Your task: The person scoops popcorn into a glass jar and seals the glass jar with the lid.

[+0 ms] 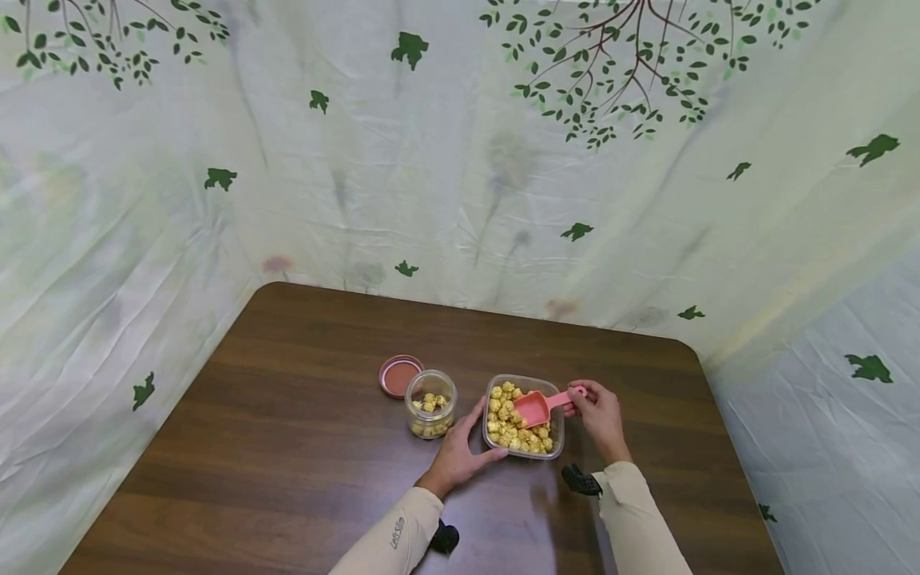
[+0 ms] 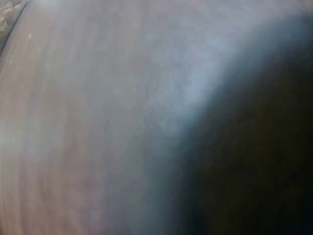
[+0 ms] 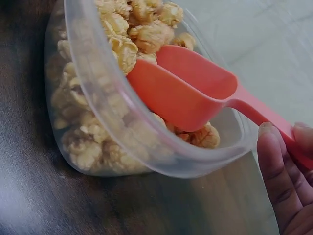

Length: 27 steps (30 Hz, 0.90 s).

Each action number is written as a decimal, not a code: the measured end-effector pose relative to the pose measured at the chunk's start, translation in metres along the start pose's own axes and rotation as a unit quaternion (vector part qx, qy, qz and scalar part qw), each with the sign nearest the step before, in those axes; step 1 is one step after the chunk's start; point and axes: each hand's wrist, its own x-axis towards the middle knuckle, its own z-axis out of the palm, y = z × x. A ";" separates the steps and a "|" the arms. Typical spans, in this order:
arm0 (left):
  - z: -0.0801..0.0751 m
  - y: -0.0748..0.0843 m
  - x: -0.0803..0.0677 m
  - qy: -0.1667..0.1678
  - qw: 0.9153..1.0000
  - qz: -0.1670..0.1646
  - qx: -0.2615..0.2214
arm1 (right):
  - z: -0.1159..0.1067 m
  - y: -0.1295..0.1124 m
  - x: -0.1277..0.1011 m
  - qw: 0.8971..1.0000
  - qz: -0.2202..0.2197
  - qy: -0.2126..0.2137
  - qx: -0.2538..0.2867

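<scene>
A clear plastic container (image 1: 558,447) holds caramel popcorn (image 1: 508,435). In the head view my right hand (image 1: 598,415) pinches the handle of a pink scoop (image 1: 533,409), whose bowl lies tilted among the popcorn. The right wrist view shows the scoop (image 3: 195,93) reaching over the container rim (image 3: 181,164), its bowl apparently without popcorn inside. My left hand (image 1: 460,457) rests against the container's left side and near corner, thumb and fingers spread apart. A blurred left wrist view catches only a corner of popcorn (image 2: 7,17).
Left of the container stands an open glass jar (image 1: 430,411) with some popcorn in it. A reddish round lid (image 1: 399,375) lies behind the jar's left side. The brown wooden table (image 1: 302,447) meets a leaf-patterned cloth (image 1: 460,176) at its back edge.
</scene>
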 end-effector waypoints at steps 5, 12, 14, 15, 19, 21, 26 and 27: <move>0.001 0.000 0.000 -0.003 1.000 -0.005 0.008 | 0.002 0.003 0.000 1.000 0.001 -0.005 0.012; 0.001 0.000 0.001 0.001 1.000 0.004 0.005 | 0.003 0.003 0.002 0.999 0.029 -0.023 0.006; 0.001 0.000 0.001 0.002 1.000 0.004 0.002 | 0.002 0.003 0.003 0.999 0.029 -0.029 0.004; 0.000 0.000 0.001 0.001 1.000 0.002 0.000 | 0.001 0.004 0.003 0.999 0.029 -0.033 0.005; 0.000 0.000 0.000 0.000 1.000 -0.003 -0.005 | -0.001 0.004 0.002 0.998 0.028 -0.052 0.010; 0.000 -0.001 0.001 -0.001 1.000 -0.004 -0.006 | -0.002 0.004 0.001 0.998 0.030 -0.060 0.008; 0.000 -0.001 0.001 0.000 1.000 -0.001 -0.006 | -0.003 0.004 0.001 0.997 0.032 -0.074 -0.006; 0.001 -0.001 0.001 0.000 1.000 0.000 -0.005 | -0.003 0.004 0.001 0.997 0.033 -0.074 -0.006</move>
